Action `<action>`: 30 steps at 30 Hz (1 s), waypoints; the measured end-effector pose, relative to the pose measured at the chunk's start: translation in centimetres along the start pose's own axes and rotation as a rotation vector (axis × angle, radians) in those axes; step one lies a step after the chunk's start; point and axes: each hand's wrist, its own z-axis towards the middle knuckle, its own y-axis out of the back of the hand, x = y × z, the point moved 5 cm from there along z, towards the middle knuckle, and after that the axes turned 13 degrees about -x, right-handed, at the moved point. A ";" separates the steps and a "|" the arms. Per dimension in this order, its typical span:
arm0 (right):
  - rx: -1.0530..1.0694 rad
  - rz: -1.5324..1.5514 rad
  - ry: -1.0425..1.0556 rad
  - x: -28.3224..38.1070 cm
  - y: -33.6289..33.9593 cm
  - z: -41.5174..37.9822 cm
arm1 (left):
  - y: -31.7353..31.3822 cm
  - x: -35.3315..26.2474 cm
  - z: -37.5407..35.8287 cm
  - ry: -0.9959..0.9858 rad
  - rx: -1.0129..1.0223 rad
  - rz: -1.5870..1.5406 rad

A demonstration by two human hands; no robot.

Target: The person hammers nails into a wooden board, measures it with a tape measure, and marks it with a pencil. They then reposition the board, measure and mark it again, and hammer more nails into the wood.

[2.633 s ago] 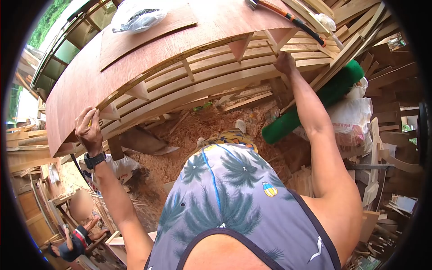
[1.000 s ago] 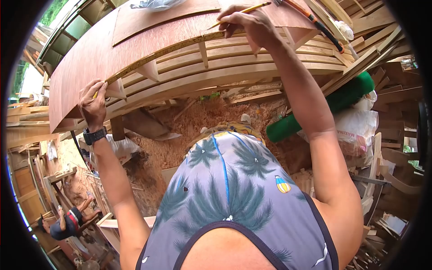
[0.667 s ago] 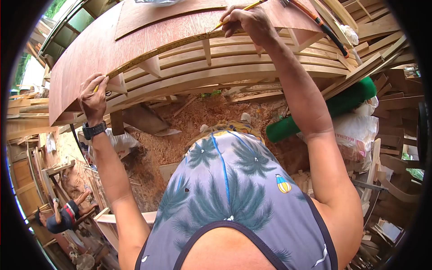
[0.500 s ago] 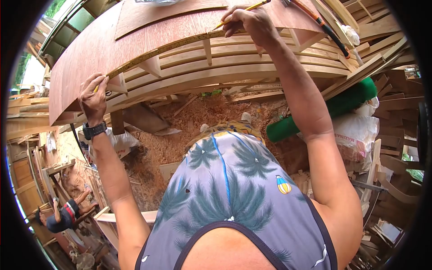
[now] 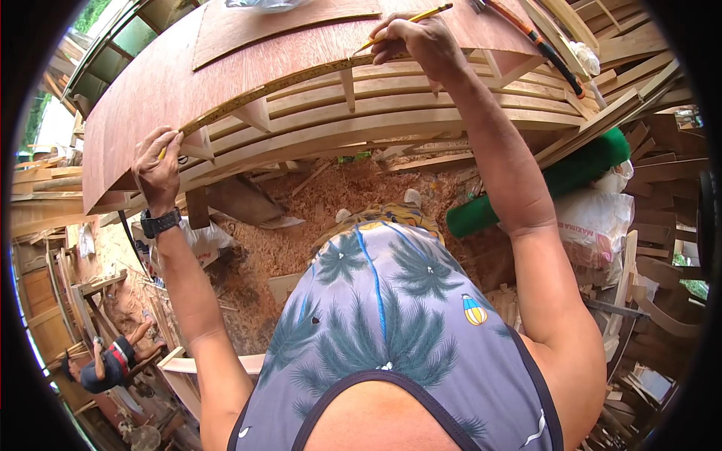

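Note:
A reddish plywood sheet (image 5: 165, 98) covers the top of a curved frame of pale wooden slats (image 5: 301, 111). Along the sheet's near edge stretches a yellow tape measure (image 5: 256, 94). At its left end, my left hand (image 5: 157, 161) is closed on the tape, thumb and fingers pinching it against the edge. My right hand (image 5: 417, 41) grips a yellow pencil (image 5: 435, 11), its tip down at the plywood edge beside the tape. The tape runs as far as the right fingers, where the hand partly covers it.
A hammer with an orange and black handle (image 5: 538, 41) lies on the right of the plywood. A smaller plywood piece (image 5: 278, 30) rests on the sheet. Below are a green roll (image 5: 541, 184), a white sack (image 5: 598, 225) and wood shavings (image 5: 338, 184). Another person (image 5: 113, 364) is at lower left.
Both hands hold nearly the same places on the tape and pencil. The view has shifted very slightly. The other person at lower left has moved a little.

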 end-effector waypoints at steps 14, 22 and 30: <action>-0.044 -0.022 -0.005 0.4 -0.3 -0.2 | 0.0 -0.1 0.0 -0.018 -0.008 0.009; 0.025 -0.010 -0.039 0.4 0.0 -0.1 | 0.1 -0.4 0.1 -0.016 -0.012 0.000; 0.088 -0.020 -0.093 0.3 0.0 -0.1 | 0.2 -0.5 0.0 -0.004 -0.007 0.000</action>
